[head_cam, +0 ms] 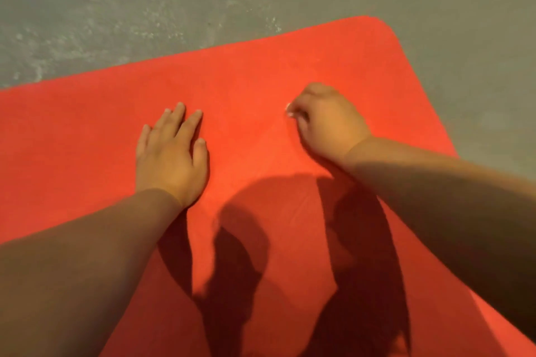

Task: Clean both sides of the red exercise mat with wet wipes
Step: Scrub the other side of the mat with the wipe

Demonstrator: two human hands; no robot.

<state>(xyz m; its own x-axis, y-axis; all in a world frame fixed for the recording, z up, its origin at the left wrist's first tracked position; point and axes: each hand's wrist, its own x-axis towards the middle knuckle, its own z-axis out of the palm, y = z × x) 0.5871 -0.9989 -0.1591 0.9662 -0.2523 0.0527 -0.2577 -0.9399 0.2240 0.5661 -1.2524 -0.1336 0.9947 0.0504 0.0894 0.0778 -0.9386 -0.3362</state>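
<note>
Two hands are on the red exercise mat (261, 72) in the single head view, which looks down on it from above. The mat lies flat on the grey concrete floor (116, 9) and fills the middle and lower frame, with one rounded corner at the upper right. The left hand (171, 153) rests palm down left of centre, its fingers (190, 124) straight and slightly spread, pressing the mat and holding nothing. The right hand (327, 122), right of centre and well apart from the left, has its fingers curled tight round a small whitish scrap that peeks out at their tips. This is most likely a wet wipe (289, 111), though most of it is hidden. Dark shadows of the arms fall across the lower mat. Wiping of the upward face seems to be under way near the corner end. No wet sheen or streaks can be made out, so how much of this face is done cannot be told, nor whether it is the first side or the second.
</note>
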